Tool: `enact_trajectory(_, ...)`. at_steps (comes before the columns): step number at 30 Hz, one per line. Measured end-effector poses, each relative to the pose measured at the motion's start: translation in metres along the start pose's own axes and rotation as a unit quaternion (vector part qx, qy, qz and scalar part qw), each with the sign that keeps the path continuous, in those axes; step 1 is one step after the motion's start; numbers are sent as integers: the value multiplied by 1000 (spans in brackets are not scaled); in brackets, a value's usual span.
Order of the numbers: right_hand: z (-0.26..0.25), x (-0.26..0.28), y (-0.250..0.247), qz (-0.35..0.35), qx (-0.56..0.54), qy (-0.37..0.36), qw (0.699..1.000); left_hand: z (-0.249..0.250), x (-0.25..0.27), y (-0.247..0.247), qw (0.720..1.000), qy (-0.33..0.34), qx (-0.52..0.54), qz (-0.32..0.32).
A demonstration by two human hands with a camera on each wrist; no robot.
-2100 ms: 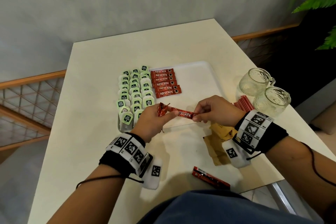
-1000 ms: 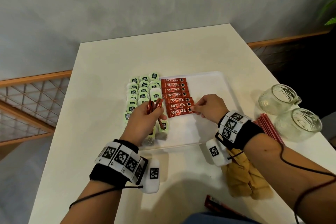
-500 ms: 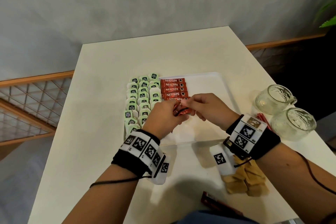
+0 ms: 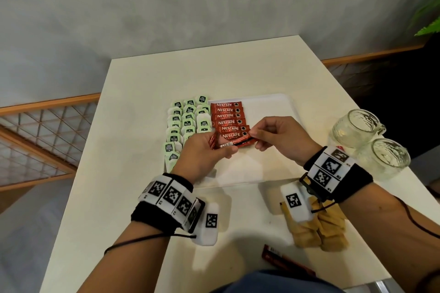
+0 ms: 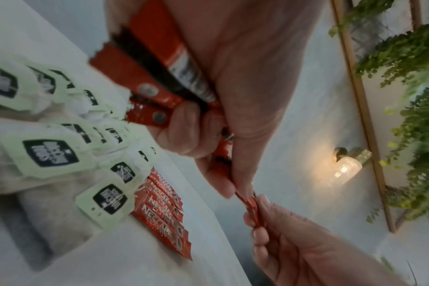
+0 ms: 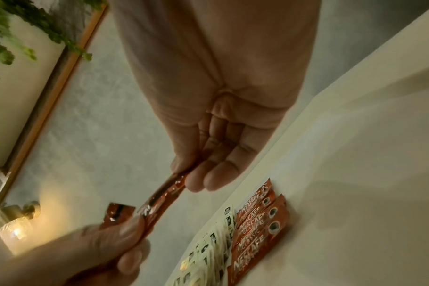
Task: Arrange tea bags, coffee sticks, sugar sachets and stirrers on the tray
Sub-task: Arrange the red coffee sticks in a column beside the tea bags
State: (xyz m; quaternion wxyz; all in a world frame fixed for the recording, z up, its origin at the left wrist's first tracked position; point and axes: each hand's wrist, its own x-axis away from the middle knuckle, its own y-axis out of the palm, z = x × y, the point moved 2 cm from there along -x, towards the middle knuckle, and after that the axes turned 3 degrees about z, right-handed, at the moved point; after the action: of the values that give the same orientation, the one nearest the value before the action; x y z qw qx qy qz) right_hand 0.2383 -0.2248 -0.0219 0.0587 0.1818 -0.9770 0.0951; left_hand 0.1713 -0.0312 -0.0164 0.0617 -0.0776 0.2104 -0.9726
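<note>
While the right hand (image 4: 278,140) pinches one end of a single Nescafé coffee stick (image 4: 234,143) between thumb and fingertips, the left hand (image 4: 204,154) pinches its other end and also keeps a small bundle of spare coffee sticks (image 5: 149,63) curled in the palm. This stick hangs in the air just above the near end of the row of coffee sticks (image 4: 229,120) that lies on the white tray (image 4: 269,107), beside the columns of green-tagged tea bags (image 4: 188,121).

I judge that the main risk is the double load of the left hand: if it loosens its grip to give away the one stick, the spare ones can slip out and fall on the row and push it crooked. If the stick is laid down tilted, it can also overlap its neighbour or touch the tea bags.

Some things are hard to see. How many spare sticks the left hand holds I cannot tell. The brown sugar sachets (image 4: 319,231) on the worktop (image 4: 142,83) are partly covered by the right wrist band. The red stirrers (image 4: 339,149) show only as a small corner behind the right wrist, near two glass mugs (image 4: 371,145). A dark red packet (image 4: 285,261) at the near edge is partly cut off, and both wrist views are blurred.
</note>
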Motion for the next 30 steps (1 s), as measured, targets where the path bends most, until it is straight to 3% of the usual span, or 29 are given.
enact_trajectory(4,-4,1,3,-32,-57,39,997,-2,-2,0,980,130,-122,91)
enact_trajectory(7,-3,4,4,-59,-66,66,994,-6,2,3,965,168,-158,123)
enact_trajectory(9,0,4,3,-45,-82,60,994,-9,1,3,976,142,-127,102)
enact_trajectory(11,1,4,0,-27,-82,50,995,-13,0,1,995,58,-55,64)
enact_trajectory(14,2,3,-5,-13,-67,38,997,-12,2,-1,998,-33,19,41)
enact_trajectory(22,1,2,-3,-18,-21,85,996,-3,6,-1,991,-59,103,53)
enact_trajectory(30,9,-4,-16,-45,2,117,992,-6,1,-4,994,-48,74,65)
